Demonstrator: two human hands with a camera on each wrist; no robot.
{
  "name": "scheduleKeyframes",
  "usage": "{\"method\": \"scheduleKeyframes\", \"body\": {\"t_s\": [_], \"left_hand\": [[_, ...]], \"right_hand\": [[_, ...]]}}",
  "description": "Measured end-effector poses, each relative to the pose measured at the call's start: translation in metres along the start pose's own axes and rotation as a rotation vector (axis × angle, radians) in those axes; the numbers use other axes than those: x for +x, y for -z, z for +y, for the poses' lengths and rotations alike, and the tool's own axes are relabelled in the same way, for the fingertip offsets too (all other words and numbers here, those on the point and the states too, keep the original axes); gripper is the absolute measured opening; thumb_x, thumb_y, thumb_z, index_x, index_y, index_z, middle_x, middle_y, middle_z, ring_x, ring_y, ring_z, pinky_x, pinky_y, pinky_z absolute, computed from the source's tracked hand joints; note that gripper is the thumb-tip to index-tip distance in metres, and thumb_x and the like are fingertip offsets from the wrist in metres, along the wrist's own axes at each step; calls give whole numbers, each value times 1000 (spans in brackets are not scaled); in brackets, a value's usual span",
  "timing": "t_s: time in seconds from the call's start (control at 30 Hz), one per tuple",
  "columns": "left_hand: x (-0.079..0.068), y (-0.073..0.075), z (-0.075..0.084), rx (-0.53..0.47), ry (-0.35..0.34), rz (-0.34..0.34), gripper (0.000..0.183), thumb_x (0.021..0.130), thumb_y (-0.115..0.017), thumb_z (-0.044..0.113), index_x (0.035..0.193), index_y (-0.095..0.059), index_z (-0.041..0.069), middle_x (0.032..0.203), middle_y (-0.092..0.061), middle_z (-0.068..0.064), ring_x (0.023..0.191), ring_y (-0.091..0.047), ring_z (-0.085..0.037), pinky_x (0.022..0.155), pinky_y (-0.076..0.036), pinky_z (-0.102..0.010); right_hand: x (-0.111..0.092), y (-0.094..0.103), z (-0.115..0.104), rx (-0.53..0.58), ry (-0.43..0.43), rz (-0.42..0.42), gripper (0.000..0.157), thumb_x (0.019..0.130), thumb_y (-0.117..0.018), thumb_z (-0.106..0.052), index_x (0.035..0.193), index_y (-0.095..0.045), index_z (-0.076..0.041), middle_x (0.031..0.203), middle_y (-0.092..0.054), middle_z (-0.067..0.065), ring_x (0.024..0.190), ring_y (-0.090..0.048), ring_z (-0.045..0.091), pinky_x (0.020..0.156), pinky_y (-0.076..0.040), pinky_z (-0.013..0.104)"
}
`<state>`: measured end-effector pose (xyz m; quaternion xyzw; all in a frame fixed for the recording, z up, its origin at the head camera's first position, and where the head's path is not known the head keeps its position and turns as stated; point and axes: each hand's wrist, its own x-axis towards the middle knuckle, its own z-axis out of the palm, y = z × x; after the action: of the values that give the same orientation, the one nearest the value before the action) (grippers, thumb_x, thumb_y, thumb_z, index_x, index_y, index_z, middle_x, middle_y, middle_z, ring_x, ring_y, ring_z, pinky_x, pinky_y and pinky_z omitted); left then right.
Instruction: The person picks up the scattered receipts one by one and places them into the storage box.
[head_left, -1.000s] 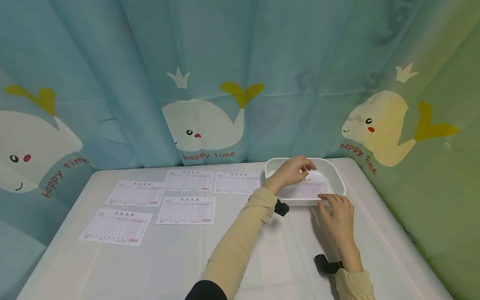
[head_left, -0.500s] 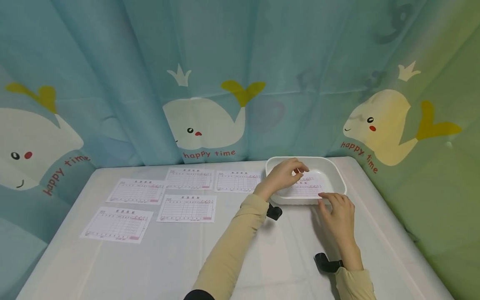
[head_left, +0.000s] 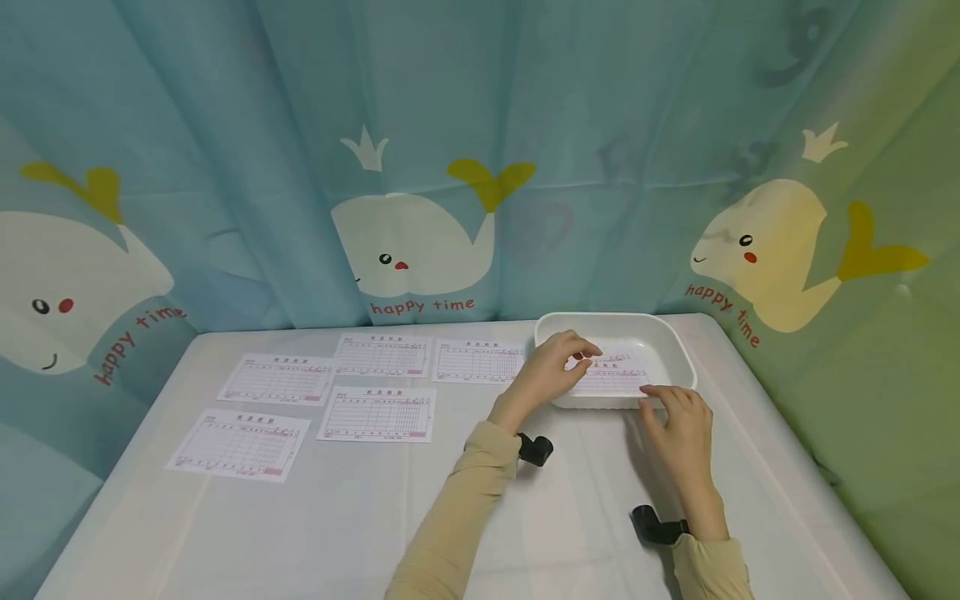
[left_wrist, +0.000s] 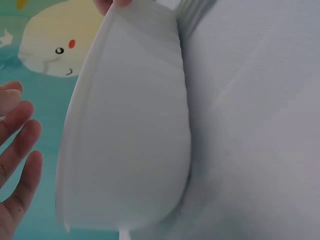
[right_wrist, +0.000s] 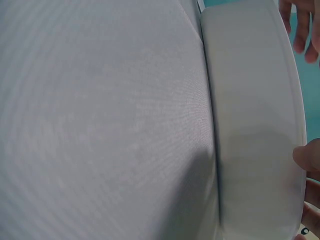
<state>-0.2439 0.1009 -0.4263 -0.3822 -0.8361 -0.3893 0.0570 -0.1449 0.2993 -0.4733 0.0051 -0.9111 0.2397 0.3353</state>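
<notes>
A white plastic tray (head_left: 663, 354) stands at the table's back right. In it lie printed paper forms (head_left: 615, 377) with pink grids, at least two overlapping. Over the tray's left front corner hovers my left hand (head_left: 546, 372), its fingers loosely bent with nothing between them; the left wrist view shows those fingers (left_wrist: 20, 150) apart from the tray wall. My right hand (head_left: 681, 429) pinches the front rim near the right corner. In the right wrist view its thumb (right_wrist: 307, 155) lies against the outer wall, with the other fingers partly hidden behind the rim.
Several similar forms lie flat on the white-clothed table (head_left: 322, 517), left of the tray; the nearest to it is a single form (head_left: 478, 362). A blue-green whale-print curtain (head_left: 600, 167) hangs directly behind the table and along its right side.
My left hand has drawn back leftward and toward me from above the tray's middle, uncovering more of the forms inside. The right hand keeps its place on the rim.
</notes>
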Motion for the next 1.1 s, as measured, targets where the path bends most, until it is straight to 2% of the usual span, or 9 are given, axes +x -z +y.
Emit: {"method": "scheduleKeyframes", "body": {"t_s": [0.23, 0.37, 0.67, 0.87, 1.1], "left_hand": [[-26, 4, 1, 44, 75, 48, 20, 94, -59, 16, 111, -70, 18, 103, -65, 4, 98, -60, -12, 79, -48, -19], [-40, 6, 1, 86, 93, 73, 19, 94, -60, 18, 110, -71, 18, 102, -65, 4, 96, -60, -11, 77, -48, -20], [-73, 15, -4, 97, 138, 178, 19, 90, -64, 15, 108, -71, 17, 102, -66, 5, 94, -57, -12, 80, -48, -26], [-87, 28, -8, 130, 153, 240, 18, 90, -64, 15, 107, -71, 14, 100, -67, 3, 94, -59, -14, 80, -49, -29], [-104, 46, -14, 207, 230, 277, 19, 90, -66, 16, 107, -71, 17, 101, -66, 4, 94, -60, -14, 80, -50, -31]], "right_hand": [[0, 1, 1, -4, 16, 14, 16, 79, -70, -2, 95, -69, 2, 96, -69, 24, 97, -54, 42, 88, -34, 59], [0, 1, 1, -3, 14, 15, 16, 80, -69, -2, 95, -69, 3, 96, -68, 25, 98, -53, 42, 89, -34, 59], [1, 1, 0, -1, -3, -4, 16, 80, -69, -2, 96, -69, 3, 97, -68, 25, 100, -53, 42, 90, -33, 60], [1, 0, 0, -5, 1, 1, 16, 80, -69, -2, 95, -69, 3, 97, -68, 25, 99, -53, 42, 90, -33, 59], [0, 1, -1, -2, -3, -3, 16, 80, -69, -2, 96, -69, 3, 97, -68, 25, 99, -53, 42, 90, -33, 59]]}}
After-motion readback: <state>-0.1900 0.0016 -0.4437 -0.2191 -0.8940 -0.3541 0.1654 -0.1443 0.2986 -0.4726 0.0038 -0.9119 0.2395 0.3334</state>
